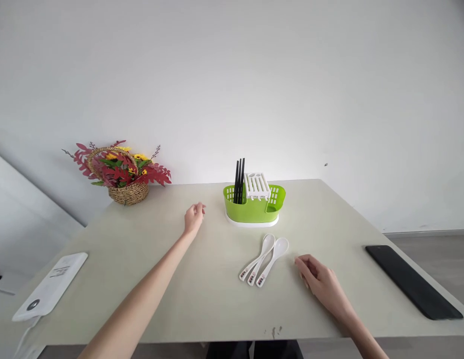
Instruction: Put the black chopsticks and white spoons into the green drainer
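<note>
My left hand [194, 218] is over the table left of a green cutlery holder [250, 213], apart from it, with its fingers curled in and nothing seen in them. Three black chopsticks [239, 182] stand upright in the holder's left compartment. A white slotted rack [258, 186] sits across its middle, and a white tray base [250, 224] lies under it. In front of the holder, several white spoons [274, 259] lie overlapping, handles toward me. Just right of them, without touching, my right hand [319, 279] rests closed, thumb against the curled fingers, with nothing visible in it.
A wicker basket [129, 194] of red and yellow flowers stands at the back left against the wall. A white device [52, 285] with a cable lies near the left edge. On the right edge lies a long black flat object [411, 280]. The table [202, 299] ends close to me.
</note>
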`<state>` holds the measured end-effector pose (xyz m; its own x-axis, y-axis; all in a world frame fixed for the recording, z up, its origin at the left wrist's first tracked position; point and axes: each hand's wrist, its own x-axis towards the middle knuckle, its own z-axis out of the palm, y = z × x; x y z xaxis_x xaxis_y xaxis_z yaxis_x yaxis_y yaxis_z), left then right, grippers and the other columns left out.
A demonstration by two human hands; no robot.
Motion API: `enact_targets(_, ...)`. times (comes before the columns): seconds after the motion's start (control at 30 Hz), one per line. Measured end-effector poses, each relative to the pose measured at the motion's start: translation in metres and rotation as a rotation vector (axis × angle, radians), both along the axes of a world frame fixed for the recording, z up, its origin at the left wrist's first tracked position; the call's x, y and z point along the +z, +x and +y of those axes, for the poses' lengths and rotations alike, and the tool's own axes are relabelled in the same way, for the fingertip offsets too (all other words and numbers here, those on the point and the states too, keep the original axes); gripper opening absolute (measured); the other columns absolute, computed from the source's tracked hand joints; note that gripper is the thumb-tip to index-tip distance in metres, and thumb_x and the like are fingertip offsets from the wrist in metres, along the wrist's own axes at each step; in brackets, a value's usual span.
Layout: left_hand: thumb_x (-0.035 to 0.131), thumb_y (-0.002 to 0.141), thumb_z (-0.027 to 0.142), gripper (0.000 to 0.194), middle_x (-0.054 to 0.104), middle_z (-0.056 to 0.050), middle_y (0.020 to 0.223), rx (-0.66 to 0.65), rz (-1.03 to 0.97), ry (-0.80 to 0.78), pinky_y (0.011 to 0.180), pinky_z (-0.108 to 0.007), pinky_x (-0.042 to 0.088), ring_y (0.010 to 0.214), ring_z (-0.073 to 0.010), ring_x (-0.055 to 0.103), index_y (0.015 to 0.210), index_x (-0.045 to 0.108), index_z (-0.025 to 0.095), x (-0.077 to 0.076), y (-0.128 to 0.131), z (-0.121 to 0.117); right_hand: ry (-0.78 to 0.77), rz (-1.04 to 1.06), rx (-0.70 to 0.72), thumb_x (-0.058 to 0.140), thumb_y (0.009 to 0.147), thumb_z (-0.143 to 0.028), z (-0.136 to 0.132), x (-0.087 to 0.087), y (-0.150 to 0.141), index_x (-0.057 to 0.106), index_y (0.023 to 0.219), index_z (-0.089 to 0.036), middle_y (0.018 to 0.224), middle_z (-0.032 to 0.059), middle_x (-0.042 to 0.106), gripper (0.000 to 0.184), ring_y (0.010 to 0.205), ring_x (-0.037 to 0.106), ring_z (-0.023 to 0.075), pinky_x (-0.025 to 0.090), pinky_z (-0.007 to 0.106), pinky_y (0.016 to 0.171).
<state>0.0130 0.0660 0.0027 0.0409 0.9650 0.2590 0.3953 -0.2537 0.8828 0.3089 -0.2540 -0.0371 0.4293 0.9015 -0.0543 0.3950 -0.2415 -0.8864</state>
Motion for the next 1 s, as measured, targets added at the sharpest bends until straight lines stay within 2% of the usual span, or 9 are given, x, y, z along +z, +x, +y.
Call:
enact_targets(0.07, 0.051, 0.095, 0.061, 0.045, 0.06, 0.0, 0.066, -0.059, -0.018, -0.022, 0.05, -0.026, 0.039, 0.05, -0.0129, 0.05, 0.083, 0.066, 0.02, -0.014, -0.014, -0.02, -0.004, 0.045, -0.031, 0.05, 0.096, -0.071, 0.006, -0.002, 0.002, 0.063, 0.107, -0.024, 0.069, -0.0038, 0.058, 0.05, 0.056, 0.051, 0.0147, 0.042, 0.028, 0.055)
enact_targets(0.17, 0.052, 0.094, 0.066, 0.049, 0.057, 0.001, 0.066, -0.165, -0.045, -0.05, 0.052, -0.025, 0.037, 0.052, -0.0121, 0.048, 0.083, 0.066, 0.02, -0.023, -0.024, -0.045, -0.054, 0.082, -0.043, 0.048, 0.094, -0.076, 0.019, -0.002, 0.007, 0.06, 0.119, -0.023, 0.077, -0.0026, 0.064, 0.06, 0.046, 0.051, 0.0127, 0.043, 0.029, 0.046)
enact_targets(0.27, 0.052, 0.095, 0.068, 0.051, 0.055, 0.002, 0.065, -0.231, -0.056, -0.068, 0.053, -0.025, 0.036, 0.054, -0.0126, 0.048, 0.082, 0.065, 0.02, -0.023, -0.026, -0.065, -0.116, 0.1, 0.008, 0.048, 0.092, -0.077, 0.033, 0.002, 0.012, 0.062, 0.115, -0.022, 0.078, -0.0021, 0.065, 0.061, 0.041, 0.05, 0.0112, 0.041, 0.028, 0.041)
enact_targets(0.4, 0.053, 0.096, 0.066, 0.05, 0.053, 0.002, 0.064, -0.267, -0.051, -0.077, 0.054, -0.025, 0.035, 0.056, -0.0131, 0.049, 0.082, 0.065, 0.02, -0.022, -0.025, -0.083, -0.171, 0.127, 0.074, 0.055, 0.089, -0.075, 0.05, 0.007, 0.014, 0.064, 0.1, -0.022, 0.07, -0.0033, 0.063, 0.055, 0.04, 0.051, 0.0105, 0.04, 0.027, 0.041)
enact_targets(0.57, 0.053, 0.098, 0.064, 0.048, 0.053, 0.002, 0.063, -0.277, -0.054, -0.087, 0.054, -0.025, 0.034, 0.055, -0.013, 0.047, 0.081, 0.065, 0.021, -0.022, -0.025, -0.091, -0.141, 0.141, 0.131, 0.054, 0.087, -0.08, 0.056, 0.01, 0.013, 0.058, 0.08, -0.022, 0.068, -0.0021, 0.063, 0.058, 0.043, 0.052, 0.0104, 0.041, 0.027, 0.043)
enact_targets(0.7, 0.053, 0.098, 0.062, 0.047, 0.052, 0.003, 0.064, -0.278, -0.059, -0.101, 0.053, -0.025, 0.033, 0.055, -0.0124, 0.046, 0.081, 0.065, 0.021, -0.022, -0.025, -0.092, -0.137, 0.162, 0.2, 0.054, 0.088, -0.083, 0.049, 0.013, 0.014, 0.057, 0.076, -0.022, 0.057, -0.0038, 0.055, 0.062, 0.047, 0.049, 0.0112, 0.041, 0.027, 0.049)
enact_targets(0.83, 0.052, 0.099, 0.062, 0.047, 0.052, 0.003, 0.063, -0.283, -0.038, -0.103, 0.054, -0.025, 0.034, 0.055, -0.0127, 0.047, 0.081, 0.066, 0.021, -0.021, -0.026, -0.095, -0.111, 0.207, 0.263, 0.053, 0.094, -0.078, 0.037, 0.019, 0.016, 0.057, 0.075, -0.021, 0.06, -0.0024, 0.055, 0.06, 0.055, 0.051, 0.0121, 0.042, 0.027, 0.057)
enact_targets(0.93, 0.052, 0.099, 0.062, 0.048, 0.055, 0.002, 0.063, -0.324, -0.001, -0.096, 0.056, -0.026, 0.037, 0.058, -0.0136, 0.051, 0.08, 0.066, 0.021, -0.019, -0.025, -0.093, -0.024, 0.207, 0.22, 0.053, 0.097, -0.074, 0.032, 0.038, 0.013, 0.056, 0.074, -0.022, 0.063, -0.0015, 0.057, 0.057, 0.056, 0.053, 0.0125, 0.044, 0.028, 0.061)
enact_targets(1.0, 0.053, 0.098, 0.062, 0.047, 0.056, 0.002, 0.063, -0.355, -0.003, -0.114, 0.056, -0.026, 0.037, 0.057, -0.0136, 0.051, 0.08, 0.067, 0.021, -0.019, -0.024, -0.088, 0.045, 0.176, 0.172, 0.054, 0.098, -0.072, 0.035, 0.061, 0.008, 0.058, 0.077, -0.022, 0.064, -0.0009, 0.058, 0.054, 0.055, 0.053, 0.0132, 0.046, 0.029, 0.061)
